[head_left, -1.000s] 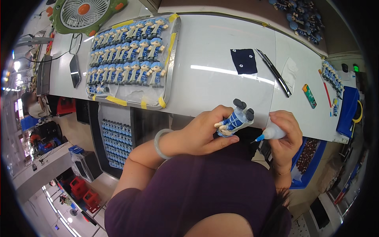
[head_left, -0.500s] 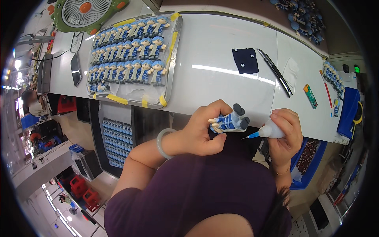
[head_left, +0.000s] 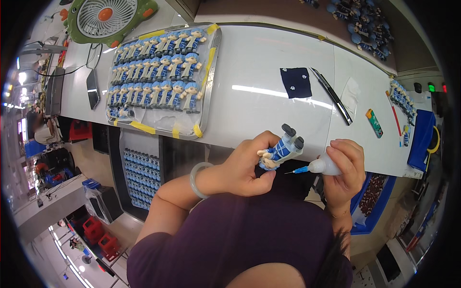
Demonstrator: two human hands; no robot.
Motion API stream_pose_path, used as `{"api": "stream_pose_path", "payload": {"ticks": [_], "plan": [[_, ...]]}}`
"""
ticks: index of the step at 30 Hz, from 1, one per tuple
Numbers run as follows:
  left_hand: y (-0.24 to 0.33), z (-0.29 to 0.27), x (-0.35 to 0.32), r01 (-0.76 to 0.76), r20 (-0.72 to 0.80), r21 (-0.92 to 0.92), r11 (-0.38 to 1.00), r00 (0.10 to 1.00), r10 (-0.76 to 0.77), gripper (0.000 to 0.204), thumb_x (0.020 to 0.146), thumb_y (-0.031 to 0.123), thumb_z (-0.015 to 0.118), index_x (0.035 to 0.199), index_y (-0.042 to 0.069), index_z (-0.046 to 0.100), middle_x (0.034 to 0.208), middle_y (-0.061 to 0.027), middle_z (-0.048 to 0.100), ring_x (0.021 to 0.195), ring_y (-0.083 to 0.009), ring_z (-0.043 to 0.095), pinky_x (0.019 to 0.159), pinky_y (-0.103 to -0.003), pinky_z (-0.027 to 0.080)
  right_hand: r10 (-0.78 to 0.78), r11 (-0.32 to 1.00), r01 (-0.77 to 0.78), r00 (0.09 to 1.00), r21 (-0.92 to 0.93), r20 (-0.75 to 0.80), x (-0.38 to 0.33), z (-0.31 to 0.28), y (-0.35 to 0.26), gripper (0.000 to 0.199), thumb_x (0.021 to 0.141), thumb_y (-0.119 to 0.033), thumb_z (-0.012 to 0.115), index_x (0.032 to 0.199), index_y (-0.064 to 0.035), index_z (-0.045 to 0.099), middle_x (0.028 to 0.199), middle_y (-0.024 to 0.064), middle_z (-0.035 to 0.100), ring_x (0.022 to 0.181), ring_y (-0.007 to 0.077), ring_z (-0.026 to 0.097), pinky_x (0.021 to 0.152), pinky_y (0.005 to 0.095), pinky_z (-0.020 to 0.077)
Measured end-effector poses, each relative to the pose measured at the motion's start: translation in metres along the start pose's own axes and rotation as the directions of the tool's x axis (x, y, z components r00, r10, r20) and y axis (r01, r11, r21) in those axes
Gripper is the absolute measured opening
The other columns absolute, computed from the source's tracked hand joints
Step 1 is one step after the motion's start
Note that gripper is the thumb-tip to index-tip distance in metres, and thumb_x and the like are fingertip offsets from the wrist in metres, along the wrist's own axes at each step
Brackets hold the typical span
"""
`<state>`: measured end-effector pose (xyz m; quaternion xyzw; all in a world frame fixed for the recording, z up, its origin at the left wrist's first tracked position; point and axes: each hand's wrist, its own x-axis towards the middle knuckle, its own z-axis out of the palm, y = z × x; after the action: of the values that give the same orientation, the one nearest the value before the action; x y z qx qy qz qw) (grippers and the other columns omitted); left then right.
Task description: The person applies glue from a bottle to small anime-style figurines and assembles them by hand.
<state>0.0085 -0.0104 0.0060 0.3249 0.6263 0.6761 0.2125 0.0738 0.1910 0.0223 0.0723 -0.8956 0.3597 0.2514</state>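
Observation:
My left hand grips a small blue-and-white toy figure, its grey feet pointing up and away from me. My right hand holds a small clear squeeze bottle with a blue needle tip, the tip pointing left and ending just short of the figure's lower end. Both hands hover over the near edge of the white table. A pale bangle circles my left wrist.
A metal tray with yellow tape holds several rows of like figures. On the table lie a dark blue cloth square, a long black tool and a small green-orange item. A green fan stands far left. More figures fill a rack under the table.
My left hand has turned the figure and shifted it slightly, its feet now pointing further up. The bottle's needle tip has stayed close beside it.

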Motion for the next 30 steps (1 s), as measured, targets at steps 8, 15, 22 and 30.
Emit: {"api": "stream_pose_path", "payload": {"ticks": [8,15,22,30], "plan": [[-0.0025,-0.0015,0.0002,-0.084,0.039,0.108,0.991,0.996,0.080,0.037,0.062,0.004,0.053,0.097,-0.002,0.043,0.070,-0.0097,0.054,0.052,-0.0231,0.054,0.050,-0.026,0.043,-0.076,0.994,0.076,0.997,-0.083,0.005,0.0022,-0.0023,-0.0019,0.038,0.055,0.002,0.066,0.090,-0.0111,0.062,0.090,0.0064,0.058,0.082,0.0255,0.055,0.069,0.0308,0.0461],[-0.0005,-0.0002,0.0008,-0.097,0.036,0.104,0.990,0.995,0.094,0.035,0.062,0.004,0.053,0.095,-0.002,0.045,0.068,-0.0089,0.053,0.051,-0.0223,0.054,0.050,-0.026,0.043,-0.100,0.988,0.100,0.995,-0.120,0.004,0.0019,-0.0051,-0.0061,0.037,0.054,0.002,0.064,0.089,-0.0114,0.063,0.091,0.0058,0.057,0.083,0.0251,0.054,0.069,0.0310,0.0460],[-0.0011,0.0001,0.0002,-0.111,0.039,0.112,0.988,0.994,0.107,0.036,0.061,0.005,0.053,0.096,-0.003,0.045,0.068,-0.0087,0.053,0.052,-0.0226,0.054,0.050,-0.026,0.043,-0.104,0.986,0.105,0.994,-0.131,0.015,0.0016,-0.0064,-0.0073,0.036,0.055,0.001,0.064,0.089,-0.0108,0.064,0.092,0.0059,0.057,0.084,0.0248,0.054,0.071,0.0307,0.0456],[-0.0005,-0.0006,0.0010,-0.111,0.040,0.114,0.987,0.993,0.107,0.036,0.061,0.005,0.053,0.096,-0.002,0.045,0.070,-0.0088,0.053,0.054,-0.0228,0.055,0.051,-0.026,0.044,-0.111,0.980,0.116,0.993,-0.160,0.037,0.0021,-0.0066,-0.0096,0.035,0.057,0.002,0.062,0.089,-0.0114,0.064,0.092,0.0055,0.057,0.086,0.0240,0.053,0.072,0.0301,0.0457]]}}
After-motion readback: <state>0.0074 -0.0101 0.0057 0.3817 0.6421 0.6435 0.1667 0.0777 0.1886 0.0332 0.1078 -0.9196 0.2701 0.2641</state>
